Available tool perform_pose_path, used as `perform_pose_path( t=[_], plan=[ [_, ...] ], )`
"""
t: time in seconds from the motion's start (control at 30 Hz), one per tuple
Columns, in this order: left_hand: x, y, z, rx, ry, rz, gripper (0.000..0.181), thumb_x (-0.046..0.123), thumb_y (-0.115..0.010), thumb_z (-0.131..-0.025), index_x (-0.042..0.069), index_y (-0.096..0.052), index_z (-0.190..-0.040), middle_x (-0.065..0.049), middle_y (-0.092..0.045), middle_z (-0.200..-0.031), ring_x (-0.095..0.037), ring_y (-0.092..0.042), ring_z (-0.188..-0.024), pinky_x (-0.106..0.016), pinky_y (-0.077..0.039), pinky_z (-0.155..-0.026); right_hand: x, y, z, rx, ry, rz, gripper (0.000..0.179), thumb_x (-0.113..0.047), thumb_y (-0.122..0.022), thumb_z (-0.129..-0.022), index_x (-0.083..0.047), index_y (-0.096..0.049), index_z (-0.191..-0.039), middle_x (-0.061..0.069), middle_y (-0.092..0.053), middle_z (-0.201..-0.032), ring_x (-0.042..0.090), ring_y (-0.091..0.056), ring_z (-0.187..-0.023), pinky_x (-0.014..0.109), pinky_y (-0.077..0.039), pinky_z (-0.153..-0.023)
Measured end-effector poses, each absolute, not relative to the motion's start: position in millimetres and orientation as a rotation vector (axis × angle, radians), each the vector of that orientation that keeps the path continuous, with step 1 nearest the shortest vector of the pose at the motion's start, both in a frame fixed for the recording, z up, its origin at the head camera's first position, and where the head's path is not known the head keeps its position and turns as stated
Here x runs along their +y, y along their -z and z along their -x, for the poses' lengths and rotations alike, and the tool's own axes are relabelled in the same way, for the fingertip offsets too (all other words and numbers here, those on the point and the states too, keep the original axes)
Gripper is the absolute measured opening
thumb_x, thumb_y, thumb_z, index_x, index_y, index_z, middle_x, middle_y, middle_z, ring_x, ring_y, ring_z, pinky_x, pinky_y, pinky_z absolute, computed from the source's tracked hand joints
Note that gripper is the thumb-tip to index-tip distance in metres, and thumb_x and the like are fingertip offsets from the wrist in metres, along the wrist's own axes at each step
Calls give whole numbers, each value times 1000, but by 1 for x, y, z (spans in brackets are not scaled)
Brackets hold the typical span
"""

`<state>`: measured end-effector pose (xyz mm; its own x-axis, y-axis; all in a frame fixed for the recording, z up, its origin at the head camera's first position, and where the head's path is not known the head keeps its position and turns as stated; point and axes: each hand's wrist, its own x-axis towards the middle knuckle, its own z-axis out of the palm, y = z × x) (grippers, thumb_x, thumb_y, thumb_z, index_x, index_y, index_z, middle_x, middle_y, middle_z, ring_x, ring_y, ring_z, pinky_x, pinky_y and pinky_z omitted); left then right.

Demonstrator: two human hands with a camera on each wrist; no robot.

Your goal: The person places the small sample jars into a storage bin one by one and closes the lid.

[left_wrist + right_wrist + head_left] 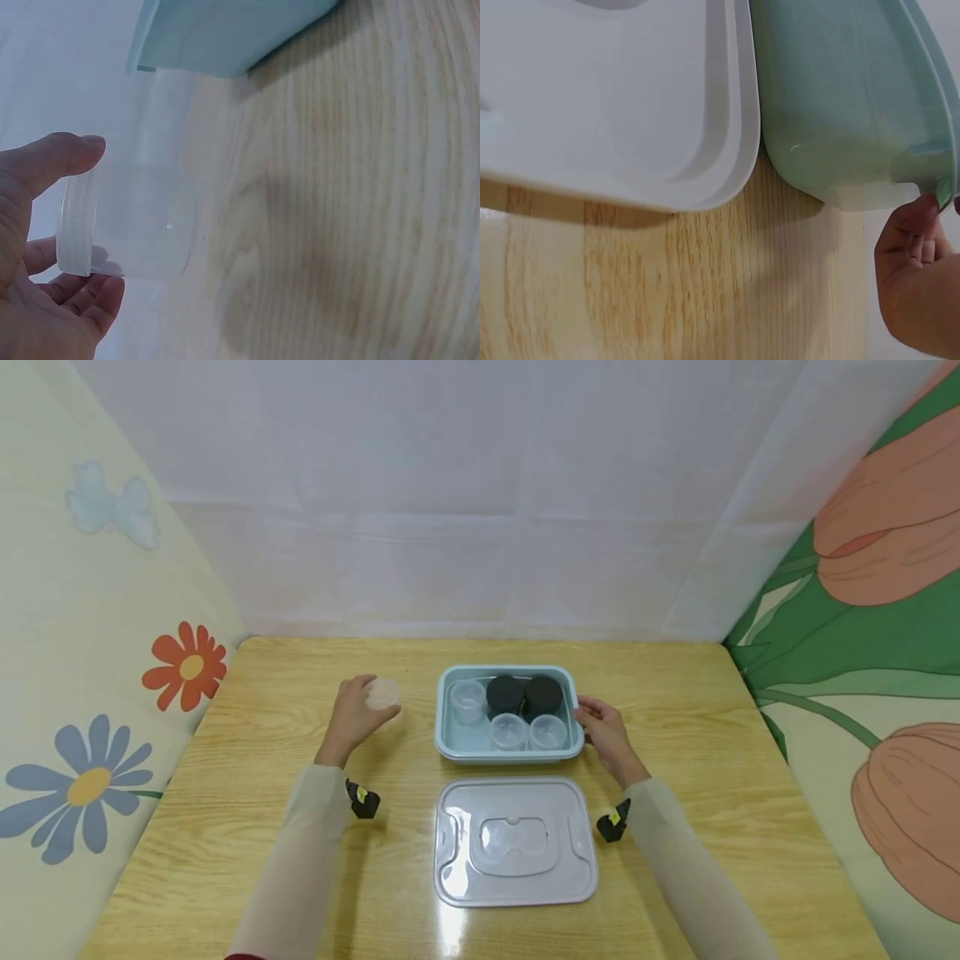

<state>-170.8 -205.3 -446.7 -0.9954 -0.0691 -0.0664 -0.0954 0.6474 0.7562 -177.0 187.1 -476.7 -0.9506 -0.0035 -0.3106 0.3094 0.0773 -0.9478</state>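
Left of the box, my left hand [357, 714] grips a clear plastic jar [142, 217] by its ribbed screw lid [75, 225]. The jar hangs above the wooden table, with its shadow on the wood. At the right end of the light blue box [465, 743], my right hand [603, 731] pinches the rim. Inside the box stand two jars with black tops [506, 695] at the back. A clear jar [468, 700] stands at the back left, and two more clear jars [509, 732] are along the front. The box's front left corner shows bare floor.
A translucent grey lid [517, 843] lies flat on the table [675, 693], just in front of the box. White cloth [480, 527] hangs behind the table. Flower-patterned cloths [97, 710] stand at both sides. A small black camera sits at each wrist.
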Motion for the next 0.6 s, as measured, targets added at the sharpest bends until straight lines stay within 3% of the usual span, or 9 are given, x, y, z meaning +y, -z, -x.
perform_pose_path(
  t=[0.3, 0.6],
  plan=[
    [-196, 432, 172, 2816, -1293, 91, 75, 24, -73, -82, -3, -36, -141, -28, -38, -135, -42, -42, -121, -59, -37, -102, 188, 477, 176, 2102, 1987, -309, 41, -12, -49, -99, 2, -45, -138, -5, -58, -101, -1, -56, -82, 17, -50, -65],
    [-182, 415, 173, 2836, -1324, 23, 75, 23, -74, -80, -3, -39, -140, -28, -40, -133, -42, -44, -119, -58, -37, -101, 187, 478, 179, 2102, 1982, -308, 43, -13, -49, -99, 2, -43, -139, 4, -58, -112, 1, -56, -86, 17, -50, -67]
  ],
)
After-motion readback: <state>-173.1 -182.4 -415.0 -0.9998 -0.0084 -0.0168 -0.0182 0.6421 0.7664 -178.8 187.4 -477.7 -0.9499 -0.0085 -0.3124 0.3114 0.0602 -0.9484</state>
